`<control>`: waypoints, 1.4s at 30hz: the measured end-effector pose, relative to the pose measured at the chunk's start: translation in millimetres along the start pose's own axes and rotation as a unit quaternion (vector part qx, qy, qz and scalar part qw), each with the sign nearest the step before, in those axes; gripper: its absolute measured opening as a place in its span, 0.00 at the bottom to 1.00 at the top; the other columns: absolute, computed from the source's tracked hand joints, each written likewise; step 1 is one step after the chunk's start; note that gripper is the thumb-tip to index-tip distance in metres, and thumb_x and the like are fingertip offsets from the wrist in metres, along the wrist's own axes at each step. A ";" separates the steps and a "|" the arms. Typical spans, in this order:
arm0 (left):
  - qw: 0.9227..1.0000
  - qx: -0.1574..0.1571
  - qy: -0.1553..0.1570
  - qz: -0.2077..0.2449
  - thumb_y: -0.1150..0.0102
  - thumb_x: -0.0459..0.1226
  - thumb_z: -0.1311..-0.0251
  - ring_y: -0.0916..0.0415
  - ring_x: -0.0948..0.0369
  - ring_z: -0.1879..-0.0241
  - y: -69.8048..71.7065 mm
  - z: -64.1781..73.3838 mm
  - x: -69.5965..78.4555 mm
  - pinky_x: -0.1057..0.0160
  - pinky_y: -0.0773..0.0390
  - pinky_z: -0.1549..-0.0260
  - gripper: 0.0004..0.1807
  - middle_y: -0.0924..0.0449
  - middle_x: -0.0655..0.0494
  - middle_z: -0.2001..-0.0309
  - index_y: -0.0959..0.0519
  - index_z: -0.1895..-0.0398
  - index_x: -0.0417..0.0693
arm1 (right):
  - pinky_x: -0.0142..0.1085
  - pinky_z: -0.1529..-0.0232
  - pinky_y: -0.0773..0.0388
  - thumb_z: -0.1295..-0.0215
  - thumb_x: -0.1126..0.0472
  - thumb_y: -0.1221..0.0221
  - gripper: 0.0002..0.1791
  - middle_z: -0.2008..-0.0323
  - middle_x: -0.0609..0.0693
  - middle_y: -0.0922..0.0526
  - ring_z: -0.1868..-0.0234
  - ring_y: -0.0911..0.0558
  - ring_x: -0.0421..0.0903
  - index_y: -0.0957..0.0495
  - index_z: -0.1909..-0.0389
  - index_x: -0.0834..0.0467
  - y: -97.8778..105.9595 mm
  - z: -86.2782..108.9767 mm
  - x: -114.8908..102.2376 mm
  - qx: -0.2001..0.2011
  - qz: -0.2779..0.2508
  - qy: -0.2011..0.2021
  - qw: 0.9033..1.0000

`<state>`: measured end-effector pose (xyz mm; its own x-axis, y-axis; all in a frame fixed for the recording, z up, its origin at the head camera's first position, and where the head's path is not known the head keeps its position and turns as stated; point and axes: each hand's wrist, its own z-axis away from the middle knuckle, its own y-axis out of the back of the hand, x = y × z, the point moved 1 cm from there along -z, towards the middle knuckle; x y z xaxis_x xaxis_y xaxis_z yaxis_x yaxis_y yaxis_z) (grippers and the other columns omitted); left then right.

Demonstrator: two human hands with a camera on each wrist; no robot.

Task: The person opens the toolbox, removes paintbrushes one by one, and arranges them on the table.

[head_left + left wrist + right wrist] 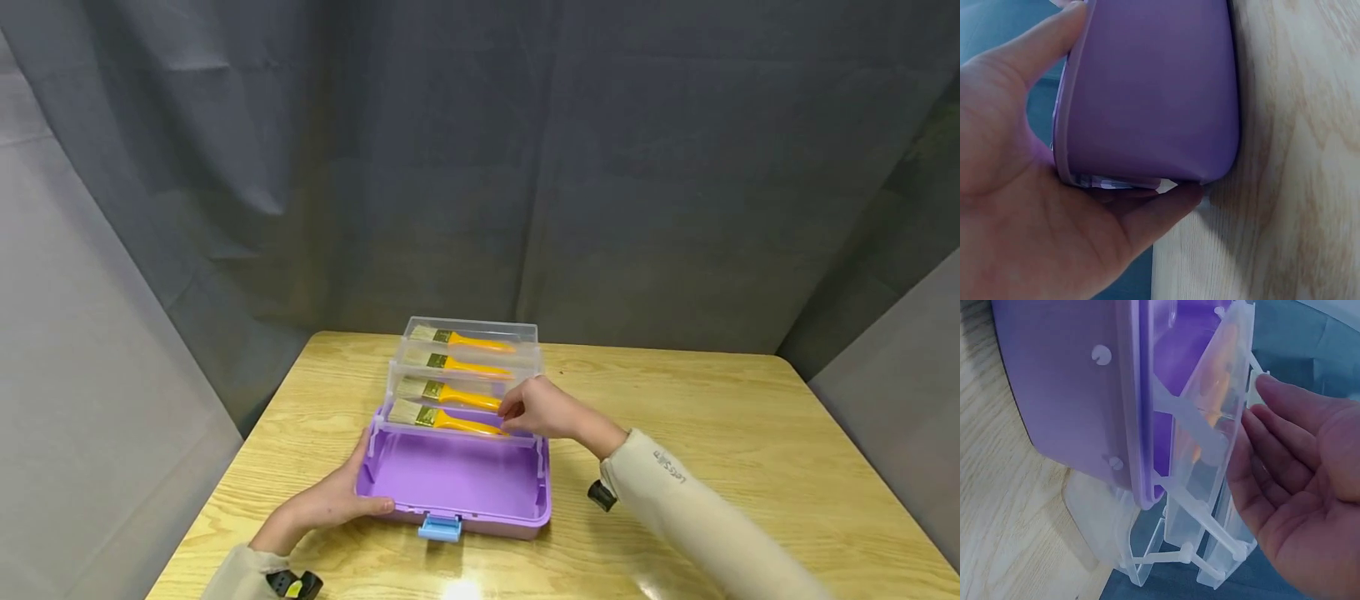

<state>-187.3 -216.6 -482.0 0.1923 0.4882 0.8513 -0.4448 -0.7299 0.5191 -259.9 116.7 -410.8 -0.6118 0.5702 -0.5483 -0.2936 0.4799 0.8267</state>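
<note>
A purple toolbox (457, 475) stands with its lid raised and its clear trays fanned out behind the deep, bare base. Several flat paintbrushes with yellow handles and pale bristles lie in tiers, the nearest paintbrush (450, 420) in the front tray (480, 437). My left hand (337, 493) grips the box's front left corner, thumb along the front rim, fingers around the side. At the right ends of the lower trays is my right hand (547, 408), fingers bent, thumb and fingertips right by the handle ends. I cannot tell whether it pinches a handle.
A blue latch (441, 527) sticks out from the box's front. White hinge arms (1194, 434) link the trays to its side. The light wooden table (675, 433) extends right of the box, with a dark grey curtain (637, 208) behind.
</note>
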 end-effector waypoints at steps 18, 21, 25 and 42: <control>1.000 0.003 -0.017 0.008 0.30 0.43 0.49 0.71 0.41 0.30 0.8 0.5 -1.1 0.40 0.63 0.35 0.67 0.80 0.38 0.28 0.80 0.28 0.52 | 0.26 0.70 0.23 0.49 0.67 0.32 0.04 0.75 0.47 0.16 0.74 0.22 0.36 0.14 0.71 0.61 -14.0 -21.9 3.3 -0.011 0.093 0.053 0.994; 1.000 0.004 -0.005 -0.002 0.31 0.44 0.49 0.71 0.41 0.30 0.4 1.0 -0.8 0.40 0.63 0.35 0.67 0.80 0.37 0.28 0.80 0.28 0.51 | 0.27 0.69 0.23 0.49 0.66 0.32 0.05 0.74 0.48 0.16 0.73 0.21 0.38 0.15 0.70 0.61 -16.7 -24.3 1.1 -0.008 0.103 0.054 0.993; 1.000 0.002 0.013 -0.007 0.31 0.43 0.48 0.72 0.41 0.30 -0.6 1.0 0.4 0.41 0.63 0.35 0.66 0.80 0.37 0.28 0.80 0.28 0.50 | 0.28 0.70 0.24 0.49 0.65 0.31 0.05 0.75 0.46 0.17 0.74 0.23 0.38 0.15 0.70 0.60 -19.7 -27.5 -0.3 -0.005 0.121 0.052 0.991; 0.999 0.003 -0.035 0.009 0.31 0.41 0.48 0.69 0.41 0.29 -0.6 -1.8 -2.5 0.40 0.62 0.35 0.66 0.78 0.40 0.27 0.80 0.28 0.58 | 0.31 0.67 0.23 0.46 0.66 0.34 0.09 0.67 0.49 0.15 0.71 0.22 0.40 0.14 0.63 0.61 -25.2 -39.7 -13.6 0.019 0.113 0.050 0.992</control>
<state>-189.1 -216.5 -484.6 0.2453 0.4401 0.8638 -0.4440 -0.7411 0.5037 -273.4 70.4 -419.2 -0.7292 0.5981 -0.3325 -0.1141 0.3728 0.9209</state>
